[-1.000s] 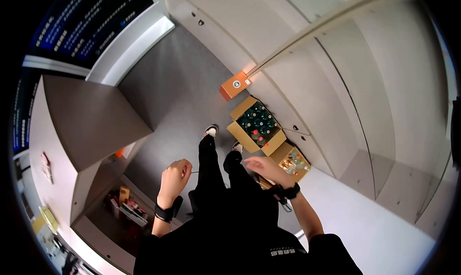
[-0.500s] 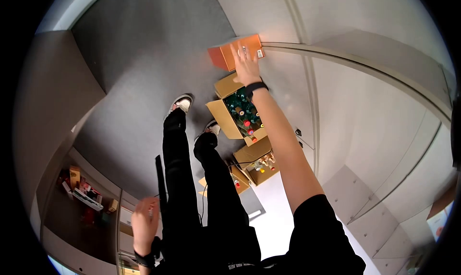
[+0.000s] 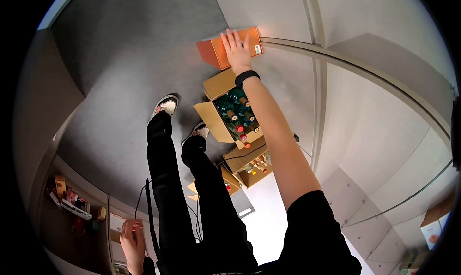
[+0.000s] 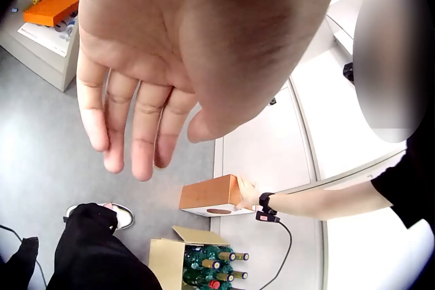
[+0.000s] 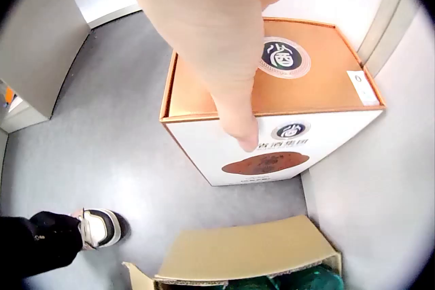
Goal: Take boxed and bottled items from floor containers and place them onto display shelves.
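Observation:
My right hand (image 3: 238, 54) rests on top of an orange gift box (image 3: 207, 51) on the floor by the cabinet. Its fingers lie spread and fairly straight across the lid. In the right wrist view the thumb (image 5: 239, 123) reaches over the near edge onto the white printed side; a round dark logo shows beside the hand. My left hand (image 3: 133, 244) hangs low at the left, holding nothing, and its slightly bent fingers fill the top of the left wrist view. Just nearer than the box stands an open carton (image 3: 210, 121) of green bottles (image 3: 233, 104).
Another carton (image 3: 249, 176) with bottles stands nearer my legs, beside a smaller one. Tall cabinets (image 3: 288, 73) line the right side. At the lower left an open shelf (image 3: 53, 227) holds small packages. My shoes (image 3: 166, 104) stand left of the cartons, and black cables run near my legs.
My right hand has gone from beside my body out to the orange box and settled on it. My left hand has dropped lower and to the left. The view has tilted downward and shifted.

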The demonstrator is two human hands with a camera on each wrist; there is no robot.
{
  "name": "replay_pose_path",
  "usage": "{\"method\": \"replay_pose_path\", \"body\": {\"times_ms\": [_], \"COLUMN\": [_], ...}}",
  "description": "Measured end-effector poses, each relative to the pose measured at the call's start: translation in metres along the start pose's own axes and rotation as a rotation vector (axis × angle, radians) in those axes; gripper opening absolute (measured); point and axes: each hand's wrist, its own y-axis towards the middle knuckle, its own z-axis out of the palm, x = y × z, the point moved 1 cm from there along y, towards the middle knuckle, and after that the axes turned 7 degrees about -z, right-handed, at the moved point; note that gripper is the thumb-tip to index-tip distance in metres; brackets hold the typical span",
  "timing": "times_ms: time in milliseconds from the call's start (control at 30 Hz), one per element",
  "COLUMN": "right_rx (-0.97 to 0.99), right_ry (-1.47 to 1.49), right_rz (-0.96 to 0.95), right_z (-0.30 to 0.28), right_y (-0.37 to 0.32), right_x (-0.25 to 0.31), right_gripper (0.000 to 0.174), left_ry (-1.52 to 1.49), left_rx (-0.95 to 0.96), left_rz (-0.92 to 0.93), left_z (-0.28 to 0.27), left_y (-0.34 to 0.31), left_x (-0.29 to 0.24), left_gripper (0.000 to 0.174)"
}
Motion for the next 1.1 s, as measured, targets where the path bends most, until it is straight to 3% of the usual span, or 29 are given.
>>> {"method": "replay_pose_path", "body": {"times_ms": [67,200,267,367,500,633,733,833,867,933,967,1033,1100], "right_rx": [-0.083,-0.088,-0.075,-0.023,-0.046,-0.264,-0.346,-0.38,-0.366,-0.341,-0.321,-0.269,-0.213], "right_ry": [-0.227,-0.091,0.027,0.218,0.352,0.584,0.704,0.84,0.864,0.905,0.931,0.974,1.043], "right_rz": [-0.067,-0.079,-0.153,-0.066,0.032,-0.001,0.036,0.053,0.044,-0.004,-0.046,-0.118,-0.17], "right_z": [-0.003,-0.001,-0.004,-0.034,-0.057,-0.116,-0.18,-0.255,-0.287,-0.349,-0.379,-0.443,-0.495], "right_y": [0.002,0.006,0.007,0.004,0.005,-0.02,-0.058,-0.114,-0.138,-0.189,-0.217,-0.269,-0.314], "right_x": [-0.001,-0.005,-0.007,-0.009,-0.01,-0.014,-0.024,-0.043,-0.049,-0.063,-0.071,-0.091,-0.109], "right_gripper": [0.059,0.058,0.101,0.117,0.123,0.118,0.115,0.113,0.112,0.11,0.109,0.107,0.104], "left_ry": [-0.021,0.024,0.024,0.041,0.044,-0.032,-0.002,0.093,0.075,0.211,0.189,0.371,0.473], "left_rx": [0.002,0.003,-0.001,-0.028,-0.03,-0.053,-0.112,-0.142,-0.164,-0.242,-0.273,-0.266,-0.236], "left_rz": [-0.035,0.016,0.002,0.015,0.093,0.11,0.28,0.454,0.489,0.695,0.737,0.952,1.135], "left_z": [0.001,0.001,-0.003,-0.011,-0.017,-0.022,-0.024,-0.036,-0.046,-0.065,-0.079,-0.105,-0.118], "left_y": [0.003,0.004,0.001,-0.006,-0.012,-0.023,-0.024,-0.029,-0.035,-0.045,-0.052,-0.067,-0.087], "left_x": [0.001,0.011,0.01,0.003,-0.01,-0.029,-0.052,-0.091,-0.107,-0.141,-0.159,-0.192,-0.218], "left_gripper": [0.011,0.011,0.011,0.011,0.012,0.016,0.032,0.071,0.071,0.102,0.102,0.121,0.116]}}
